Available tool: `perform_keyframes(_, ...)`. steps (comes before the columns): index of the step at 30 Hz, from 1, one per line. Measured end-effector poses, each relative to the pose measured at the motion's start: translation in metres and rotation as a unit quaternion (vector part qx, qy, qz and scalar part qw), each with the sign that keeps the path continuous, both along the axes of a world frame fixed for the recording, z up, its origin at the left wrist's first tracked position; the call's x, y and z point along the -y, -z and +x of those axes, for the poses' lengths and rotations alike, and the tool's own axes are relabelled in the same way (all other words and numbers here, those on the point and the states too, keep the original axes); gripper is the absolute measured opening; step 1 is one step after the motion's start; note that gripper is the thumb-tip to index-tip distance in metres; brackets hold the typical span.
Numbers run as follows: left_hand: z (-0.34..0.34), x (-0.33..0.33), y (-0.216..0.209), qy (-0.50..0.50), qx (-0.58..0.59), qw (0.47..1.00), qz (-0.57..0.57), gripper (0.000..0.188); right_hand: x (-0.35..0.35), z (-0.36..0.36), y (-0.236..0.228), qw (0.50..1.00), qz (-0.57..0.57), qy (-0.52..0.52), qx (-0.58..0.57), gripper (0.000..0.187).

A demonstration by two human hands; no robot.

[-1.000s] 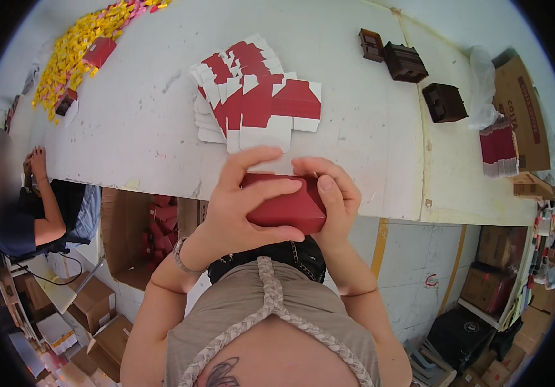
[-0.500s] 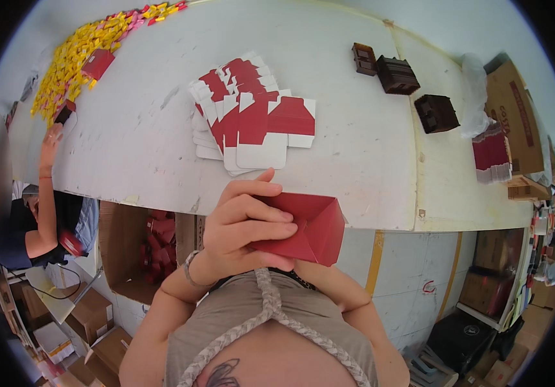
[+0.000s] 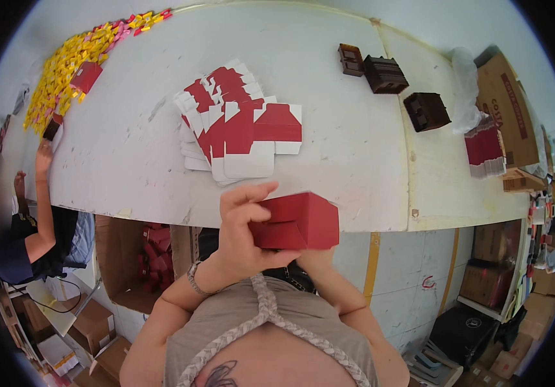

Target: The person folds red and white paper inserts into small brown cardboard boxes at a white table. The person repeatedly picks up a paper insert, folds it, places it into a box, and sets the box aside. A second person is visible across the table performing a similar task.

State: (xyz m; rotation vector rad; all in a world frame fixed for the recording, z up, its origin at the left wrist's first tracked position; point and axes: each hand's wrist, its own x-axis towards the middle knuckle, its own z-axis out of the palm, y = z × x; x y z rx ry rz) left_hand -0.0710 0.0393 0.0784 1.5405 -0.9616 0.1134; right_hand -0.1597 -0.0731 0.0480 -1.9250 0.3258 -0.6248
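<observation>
The left hand point(image 3: 242, 235) has its grip closed on a red box point(image 3: 297, 222), thumb on the box's near face and fingers curled over the left end. The right hand point(image 3: 316, 258) sits under the box, mostly hidden behind it; whether its grip is closed on the box cannot be told. The box is held in the air just off the near edge of the white counter point(image 3: 355, 148), in front of the person's chest, with one flap folded inward on its front.

On the counter, just beyond the hands, lies a fanned stack of flat box blanks point(image 3: 239, 126), red and white. Toward the far right corner stand three dark brown boxes point(image 3: 384, 74), and beyond them at the right edge a pile of red blanks point(image 3: 484, 148) beside a brown carton point(image 3: 506, 103). At the far left corner is a heap of yellow and pink pieces point(image 3: 74, 64). Another person's hand point(image 3: 44, 155) rests at the left edge. Under the counter stands an open carton point(image 3: 119, 258) with red items inside.
</observation>
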Motion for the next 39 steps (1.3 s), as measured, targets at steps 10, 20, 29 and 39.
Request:
perform_keyframes(10,0.036,0.035,0.042,0.033,-0.391,0.918,-0.046,0.07,0.126,0.102,-0.021,0.978,-0.181,0.048,-0.094,0.015)
perform_keyframes(20,0.045,0.036,0.077,0.001,-0.14,0.971,0.192,0.065,0.235,0.199,0.046,0.906,-0.395,0.141,-0.064,0.037)
perform_keyframes(29,0.044,0.044,0.082,-0.046,-0.05,0.981,0.183,0.068,0.2,0.018,0.047,0.912,-0.382,0.095,-0.117,0.037)
perform_keyframes(39,0.045,0.042,0.081,-0.036,-0.067,0.98,0.185,0.07,0.185,-0.024,0.009,0.844,-0.496,-0.137,-0.149,0.057)
